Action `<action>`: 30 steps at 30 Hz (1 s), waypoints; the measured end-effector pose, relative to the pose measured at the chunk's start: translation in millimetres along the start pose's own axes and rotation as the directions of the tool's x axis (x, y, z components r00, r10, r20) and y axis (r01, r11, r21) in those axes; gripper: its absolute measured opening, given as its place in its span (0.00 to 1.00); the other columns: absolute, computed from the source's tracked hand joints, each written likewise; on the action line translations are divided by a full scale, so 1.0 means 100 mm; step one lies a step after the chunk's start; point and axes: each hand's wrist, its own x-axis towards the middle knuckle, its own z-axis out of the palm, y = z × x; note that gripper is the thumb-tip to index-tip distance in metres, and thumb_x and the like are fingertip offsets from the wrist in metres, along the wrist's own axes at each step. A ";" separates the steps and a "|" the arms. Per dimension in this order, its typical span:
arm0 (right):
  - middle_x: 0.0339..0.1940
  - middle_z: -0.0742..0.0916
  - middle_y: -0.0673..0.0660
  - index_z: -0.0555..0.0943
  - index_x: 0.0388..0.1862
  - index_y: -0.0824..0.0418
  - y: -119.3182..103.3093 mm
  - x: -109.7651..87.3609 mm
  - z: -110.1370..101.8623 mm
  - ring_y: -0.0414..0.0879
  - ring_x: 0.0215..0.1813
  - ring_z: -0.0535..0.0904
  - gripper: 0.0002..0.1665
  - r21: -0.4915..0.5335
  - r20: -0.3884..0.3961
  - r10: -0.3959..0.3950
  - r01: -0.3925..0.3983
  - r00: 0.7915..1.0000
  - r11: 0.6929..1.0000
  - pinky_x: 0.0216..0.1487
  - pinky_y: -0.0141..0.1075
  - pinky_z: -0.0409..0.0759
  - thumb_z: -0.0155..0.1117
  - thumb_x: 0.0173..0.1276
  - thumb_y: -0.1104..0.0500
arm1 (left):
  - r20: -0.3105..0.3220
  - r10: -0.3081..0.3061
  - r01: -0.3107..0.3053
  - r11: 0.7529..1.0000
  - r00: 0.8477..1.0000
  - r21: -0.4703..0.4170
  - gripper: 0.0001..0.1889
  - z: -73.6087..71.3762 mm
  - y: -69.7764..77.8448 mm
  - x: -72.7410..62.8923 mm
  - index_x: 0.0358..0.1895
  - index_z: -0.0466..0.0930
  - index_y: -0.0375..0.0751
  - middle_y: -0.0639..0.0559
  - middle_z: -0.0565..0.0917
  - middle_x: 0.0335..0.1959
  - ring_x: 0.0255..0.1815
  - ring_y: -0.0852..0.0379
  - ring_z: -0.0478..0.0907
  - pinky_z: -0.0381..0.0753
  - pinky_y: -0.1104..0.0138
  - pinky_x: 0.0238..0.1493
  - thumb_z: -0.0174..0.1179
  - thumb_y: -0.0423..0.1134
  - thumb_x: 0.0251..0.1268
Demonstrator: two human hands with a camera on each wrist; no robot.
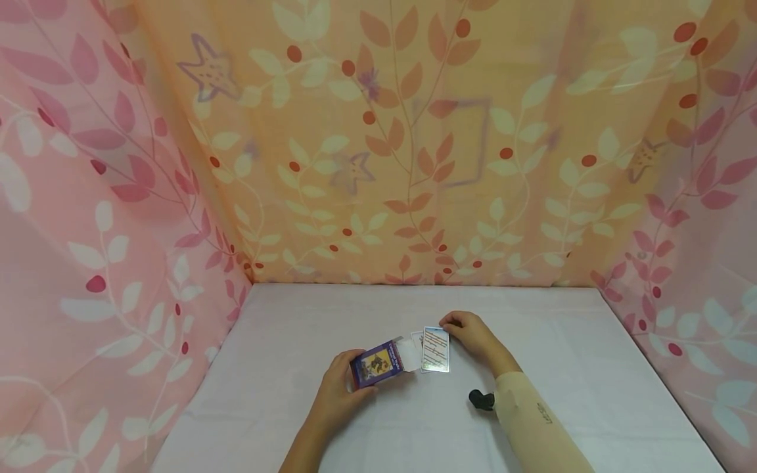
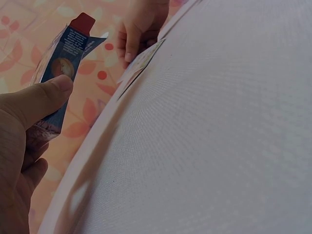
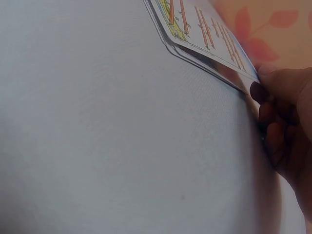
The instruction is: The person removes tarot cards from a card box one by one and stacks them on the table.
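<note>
My left hand (image 1: 338,389) grips a purple-blue card box (image 1: 376,365) with a yellow picture on its front, tilted above the table. In the left wrist view the thumb lies along the box's narrow side (image 2: 62,68), and a red flap (image 2: 84,22) sticks up at the end. A clear-white flap (image 1: 409,355) stands out from the box's right end in the head view. Beside it, my right hand (image 1: 471,333) pinches the upper right corner of a card (image 1: 435,349) printed with slanting brown rods. More cards (image 1: 416,341) lie beneath it, partly hidden.
A small black object (image 1: 481,400) is at the right forearm's cuff. The white-covered table (image 1: 331,315) ends at a flowered curtain (image 1: 402,144) behind, with pink flowered curtains on both sides.
</note>
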 end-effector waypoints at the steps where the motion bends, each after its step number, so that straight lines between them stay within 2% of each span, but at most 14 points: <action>1: 0.45 0.88 0.49 0.86 0.46 0.54 0.00 0.00 0.00 0.46 0.54 0.80 0.06 0.002 0.001 0.003 -0.003 1.000 1.000 0.65 0.52 0.78 0.63 0.76 0.58 | 0.000 0.000 0.000 1.000 1.000 0.001 0.44 0.00 0.00 0.00 0.68 0.72 0.56 0.58 0.78 0.65 0.68 0.49 0.75 0.73 0.44 0.70 0.83 0.49 0.43; 11: 0.45 0.88 0.48 0.86 0.45 0.52 0.01 0.03 0.00 0.47 0.52 0.80 0.05 -0.005 0.002 0.040 -0.040 0.999 0.999 0.65 0.52 0.78 0.64 0.76 0.57 | 0.007 -0.026 0.026 1.000 1.000 0.000 0.42 0.01 0.00 0.00 0.68 0.73 0.59 0.60 0.78 0.64 0.68 0.51 0.75 0.73 0.45 0.71 0.82 0.50 0.44; 20: 0.44 0.88 0.47 0.86 0.43 0.51 0.04 0.05 0.02 0.45 0.51 0.80 0.04 -0.031 -0.015 0.007 -0.007 1.000 0.999 0.63 0.51 0.78 0.65 0.75 0.58 | 0.012 -0.042 0.042 0.999 0.999 0.000 0.42 0.01 -0.01 0.00 0.67 0.72 0.60 0.60 0.77 0.65 0.69 0.52 0.74 0.71 0.46 0.72 0.83 0.49 0.44; 30: 0.43 0.88 0.48 0.86 0.42 0.51 0.03 0.06 0.02 0.46 0.51 0.80 0.03 -0.041 -0.021 0.004 -0.005 1.000 0.999 0.63 0.52 0.79 0.66 0.74 0.58 | 0.012 -0.050 0.050 0.999 0.999 -0.015 0.43 0.01 0.00 0.00 0.68 0.72 0.61 0.60 0.77 0.65 0.69 0.51 0.74 0.70 0.44 0.73 0.83 0.48 0.43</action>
